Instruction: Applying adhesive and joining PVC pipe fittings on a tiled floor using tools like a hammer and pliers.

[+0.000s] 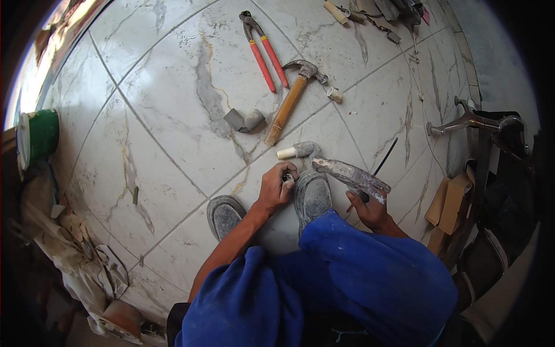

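Note:
My left hand (275, 188) is closed on a small grey piece (287, 178), partly hidden by the fingers, beside my left-of-center grey shoe tip (312, 191). My right hand (371, 211) grips a worn, paint-spattered hammer (347, 172) and a thin dark rod (384, 159) slanting up to the right. Just above my hands lies a grey elbow fitting (306, 149) with a short white pipe in it. Farther forward are a wooden-handled claw hammer (289, 106), red-handled pincers (263, 58), grey fittings (237, 120) and a small pale fitting (334, 94).
Marble-look tile floor (150, 144); green bucket (39, 139) at left; crumpled cloth sacks (75, 254) lower left. At right, a chrome-legged stand (474, 121), cardboard boxes (451, 214) and a thin cord. Several tools and parts (393, 14) lie at the top right.

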The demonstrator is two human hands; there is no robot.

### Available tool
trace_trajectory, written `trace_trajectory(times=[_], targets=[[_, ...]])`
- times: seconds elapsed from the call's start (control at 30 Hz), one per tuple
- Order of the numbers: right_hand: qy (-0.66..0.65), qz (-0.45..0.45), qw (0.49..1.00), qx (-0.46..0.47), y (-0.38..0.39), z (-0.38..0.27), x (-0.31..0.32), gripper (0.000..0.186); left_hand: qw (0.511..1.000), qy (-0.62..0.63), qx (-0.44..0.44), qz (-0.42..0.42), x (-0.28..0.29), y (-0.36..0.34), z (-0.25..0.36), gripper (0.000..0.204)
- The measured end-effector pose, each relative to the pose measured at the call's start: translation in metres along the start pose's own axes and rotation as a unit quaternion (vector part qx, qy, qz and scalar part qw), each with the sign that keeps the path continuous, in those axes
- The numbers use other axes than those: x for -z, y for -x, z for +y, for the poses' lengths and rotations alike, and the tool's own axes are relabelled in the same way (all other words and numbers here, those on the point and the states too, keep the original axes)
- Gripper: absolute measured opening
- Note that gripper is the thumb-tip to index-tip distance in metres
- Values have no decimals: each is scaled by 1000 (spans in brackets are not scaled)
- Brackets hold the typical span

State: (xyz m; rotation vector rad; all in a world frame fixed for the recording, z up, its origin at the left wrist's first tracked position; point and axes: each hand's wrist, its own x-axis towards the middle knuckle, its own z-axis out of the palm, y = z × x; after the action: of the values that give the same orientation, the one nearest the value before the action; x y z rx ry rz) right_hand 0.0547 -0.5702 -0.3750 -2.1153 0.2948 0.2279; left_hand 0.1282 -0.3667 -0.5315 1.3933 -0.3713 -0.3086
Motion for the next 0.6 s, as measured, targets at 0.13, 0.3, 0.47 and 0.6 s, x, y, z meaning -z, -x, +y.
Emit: trace_trajectory(times=[0.13, 0.3, 0.47, 0.6], targets=[[-58, 9, 994, -90, 1, -6, 2, 24, 998, -59, 20, -25, -2, -1, -4, 26], [35, -15, 997, 60, -12, -13, 5, 29, 996, -41, 76, -11, 2, -3, 4, 18], [-17, -45, 999, -2, -16, -12, 6, 32, 984, -154, -71, -57, 3, -9, 4, 5], [18, -84, 996, -16, -14, -14, 9, 33, 984, -157, -78, -43, 1, -11, 3, 7]])
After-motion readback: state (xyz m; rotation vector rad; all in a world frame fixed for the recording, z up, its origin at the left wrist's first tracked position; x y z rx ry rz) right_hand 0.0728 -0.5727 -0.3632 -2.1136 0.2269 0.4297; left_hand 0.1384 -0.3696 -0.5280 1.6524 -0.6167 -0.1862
